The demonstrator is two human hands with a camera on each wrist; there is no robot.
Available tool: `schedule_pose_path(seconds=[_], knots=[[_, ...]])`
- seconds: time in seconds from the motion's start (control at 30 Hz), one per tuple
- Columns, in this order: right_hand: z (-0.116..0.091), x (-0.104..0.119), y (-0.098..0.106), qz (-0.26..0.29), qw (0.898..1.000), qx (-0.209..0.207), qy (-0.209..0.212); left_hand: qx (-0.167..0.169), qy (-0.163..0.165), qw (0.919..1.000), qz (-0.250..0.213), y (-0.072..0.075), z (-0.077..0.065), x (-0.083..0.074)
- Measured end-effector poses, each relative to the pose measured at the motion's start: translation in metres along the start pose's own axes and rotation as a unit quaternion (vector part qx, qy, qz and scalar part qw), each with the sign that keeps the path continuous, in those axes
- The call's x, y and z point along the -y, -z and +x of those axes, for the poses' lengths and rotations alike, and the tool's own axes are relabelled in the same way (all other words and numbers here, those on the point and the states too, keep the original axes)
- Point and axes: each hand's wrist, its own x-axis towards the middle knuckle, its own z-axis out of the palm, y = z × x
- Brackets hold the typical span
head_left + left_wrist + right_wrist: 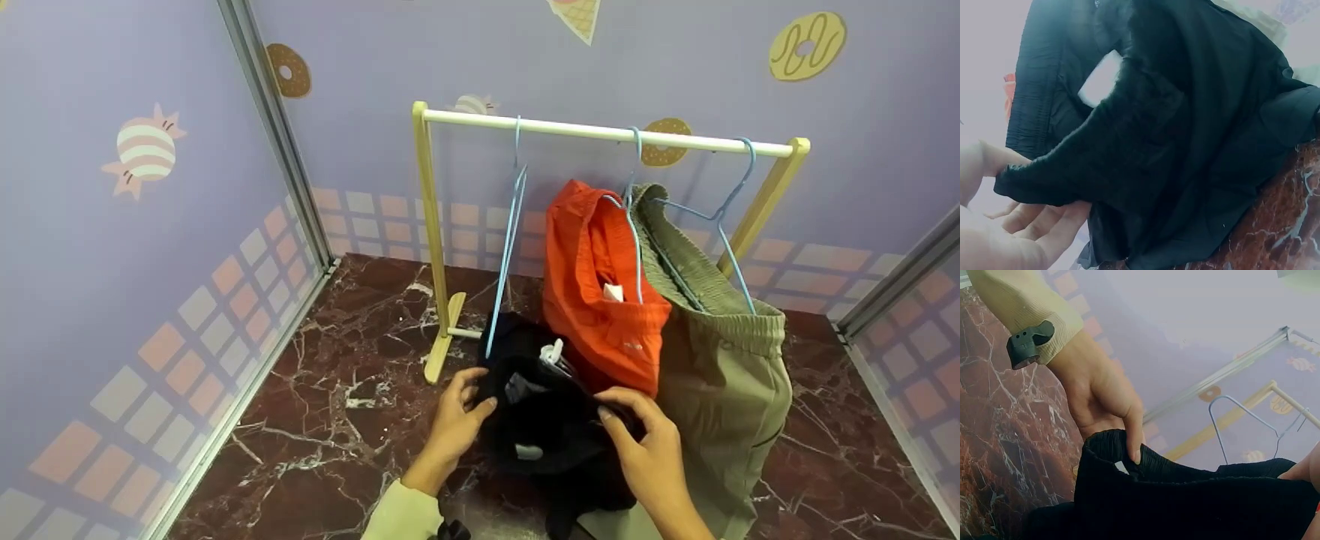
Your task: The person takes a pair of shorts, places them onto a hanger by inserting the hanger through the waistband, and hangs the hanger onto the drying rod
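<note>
A pair of black elastic-waist pants (540, 450) is held by both hands, its waist opening spread upward and a white label (1100, 79) showing inside. My left hand (457, 412) pinches the left edge of the waistband, thumb inside. On the opposite edge, my right hand (651, 442) grips the band between thumb and fingers. A bare light-blue hanger (508, 262) hangs from the rack just beyond, its lower end overlapping the pants' far edge in the head view. White cords (553, 355) lie at the far side of the waistband.
The wooden rack (600, 131) with a white bar stands ahead. Orange shorts (600, 285) and khaki pants (727, 375) hang on blue hangers at its right, close to my right hand. Patterned panels (150, 262) enclose the dark red marbled surface (322, 427).
</note>
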Motion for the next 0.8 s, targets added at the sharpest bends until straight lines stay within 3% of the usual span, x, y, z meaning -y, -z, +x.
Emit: schedule_pose_path(seconds=[0.1,0.3,0.4,0.53,0.7,0.8], knots=[[0.000,-0.003,-0.001,0.002,1.000,-0.004,0.020,0.014,0.004,0.9998,-0.009,-0.001,-0.001,-0.002],[-0.003,-0.006,-0.003,0.026,0.999,0.022,0.027,0.077,0.012,0.9937,-0.080,-0.005,-0.005,-0.005],[-0.004,-0.007,-0.005,0.029,0.999,0.033,0.024,0.088,0.014,0.9897,-0.112,-0.006,-0.006,-0.005],[-0.004,-0.009,-0.004,0.005,0.999,0.031,-0.006,0.057,0.043,0.9879,-0.138,-0.007,-0.005,-0.007],[-0.001,-0.011,-0.002,0.002,0.995,0.043,-0.090,-0.001,0.091,0.9880,-0.124,-0.006,-0.006,-0.013],[0.001,-0.013,-0.001,0.001,0.991,0.050,-0.128,-0.004,0.095,0.9863,-0.135,-0.006,-0.008,-0.018]])
